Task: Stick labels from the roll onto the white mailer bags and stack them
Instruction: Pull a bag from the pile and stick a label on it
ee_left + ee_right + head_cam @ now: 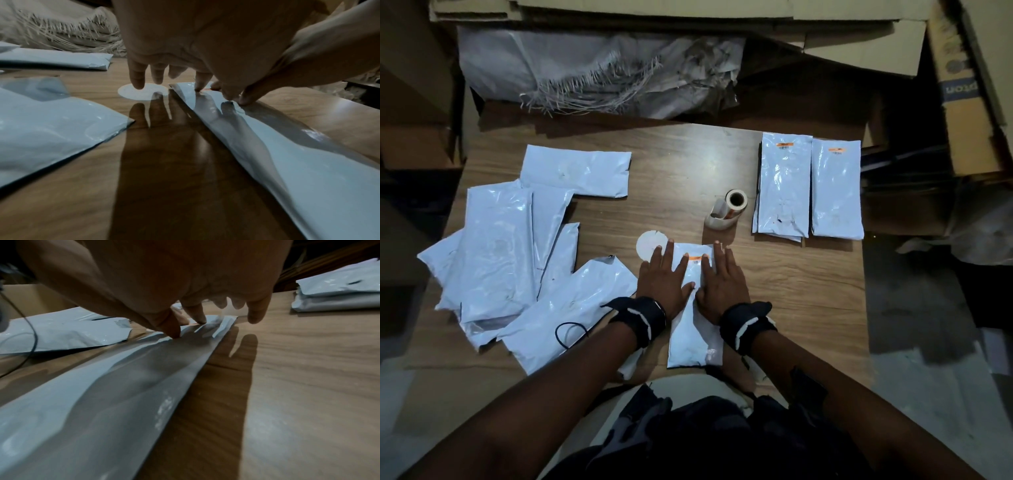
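A white mailer bag [693, 339] lies lengthwise on the wooden table [688, 164] in front of me, with an orange label [697, 257] stuck near its far end. My left hand [664, 274] lies flat with spread fingers over the bag's left side and the table. My right hand [719, 277] lies flat on the bag's right side, its index finger beside the label. In the left wrist view the left hand's fingertips [199, 88] press on the bag [287, 154]. The right wrist view shows my thumb tip [174, 335] pressing the bag [102, 394]. The label roll [727, 209] stands just beyond the bag.
Several unlabelled white bags [510, 257] lie in a loose heap on the left. Two stacks of labelled bags [810, 188] sit at the right rear. A white round disc [649, 245] lies by my left fingers. Cardboard boxes [962, 85] and a frayed sack [592, 72] surround the table.
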The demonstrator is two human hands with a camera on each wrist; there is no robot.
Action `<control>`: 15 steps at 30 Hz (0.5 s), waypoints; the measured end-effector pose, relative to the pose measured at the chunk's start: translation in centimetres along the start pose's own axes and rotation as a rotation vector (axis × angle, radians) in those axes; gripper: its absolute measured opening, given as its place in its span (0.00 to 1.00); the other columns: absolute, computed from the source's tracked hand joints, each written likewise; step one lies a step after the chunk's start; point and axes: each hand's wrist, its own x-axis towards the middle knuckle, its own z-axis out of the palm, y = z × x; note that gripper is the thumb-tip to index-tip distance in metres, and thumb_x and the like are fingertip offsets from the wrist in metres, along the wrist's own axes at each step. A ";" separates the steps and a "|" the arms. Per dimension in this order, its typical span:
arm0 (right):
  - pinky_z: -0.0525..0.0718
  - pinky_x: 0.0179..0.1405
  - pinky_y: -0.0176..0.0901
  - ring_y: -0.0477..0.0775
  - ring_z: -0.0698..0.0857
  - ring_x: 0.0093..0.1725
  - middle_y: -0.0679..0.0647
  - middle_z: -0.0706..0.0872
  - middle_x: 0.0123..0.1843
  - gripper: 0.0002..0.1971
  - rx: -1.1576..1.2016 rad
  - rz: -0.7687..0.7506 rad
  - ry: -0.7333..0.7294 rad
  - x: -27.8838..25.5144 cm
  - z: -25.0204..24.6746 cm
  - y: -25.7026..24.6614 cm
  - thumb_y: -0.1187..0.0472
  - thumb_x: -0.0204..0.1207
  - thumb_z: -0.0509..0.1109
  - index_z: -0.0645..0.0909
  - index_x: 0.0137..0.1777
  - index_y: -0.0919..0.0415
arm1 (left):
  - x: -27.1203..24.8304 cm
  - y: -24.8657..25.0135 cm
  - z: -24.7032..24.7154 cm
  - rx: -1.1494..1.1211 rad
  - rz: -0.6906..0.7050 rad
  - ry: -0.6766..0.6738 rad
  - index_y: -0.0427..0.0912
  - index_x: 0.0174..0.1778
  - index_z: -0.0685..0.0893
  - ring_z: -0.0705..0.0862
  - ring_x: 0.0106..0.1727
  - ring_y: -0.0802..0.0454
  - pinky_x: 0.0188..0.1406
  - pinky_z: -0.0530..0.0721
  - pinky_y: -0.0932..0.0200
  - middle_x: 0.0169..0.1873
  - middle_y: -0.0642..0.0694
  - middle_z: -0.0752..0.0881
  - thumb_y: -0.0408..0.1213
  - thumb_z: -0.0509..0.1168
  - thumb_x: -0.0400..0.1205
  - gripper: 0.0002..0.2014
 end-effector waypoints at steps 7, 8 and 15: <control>0.78 0.58 0.54 0.65 0.75 0.65 0.60 0.75 0.67 0.26 0.358 0.210 -0.027 -2.3 -0.5 2.2 0.48 0.76 0.65 0.68 0.72 0.56 | -1.9 -1.1 -0.7 -0.399 -0.109 -0.047 0.44 0.75 0.62 0.84 0.61 0.39 0.58 0.82 0.45 0.64 0.42 0.83 0.59 0.60 0.80 0.32; 0.77 0.56 0.52 0.64 0.77 0.64 0.59 0.76 0.66 0.26 0.428 0.200 -0.061 -2.8 -0.4 2.6 0.48 0.76 0.65 0.69 0.71 0.56 | -2.2 -1.1 -0.5 -0.385 -0.128 -0.109 0.42 0.70 0.65 0.84 0.60 0.38 0.56 0.82 0.47 0.61 0.41 0.84 0.57 0.61 0.81 0.29; 0.72 0.45 0.39 0.60 0.83 0.58 0.54 0.85 0.57 0.22 0.693 0.347 -0.078 -4.8 0.0 3.0 0.58 0.76 0.71 0.74 0.70 0.54 | -3.0 -0.4 1.9 -0.480 -0.091 -0.302 0.44 0.66 0.71 0.84 0.58 0.42 0.57 0.80 0.49 0.60 0.44 0.85 0.51 0.66 0.80 0.23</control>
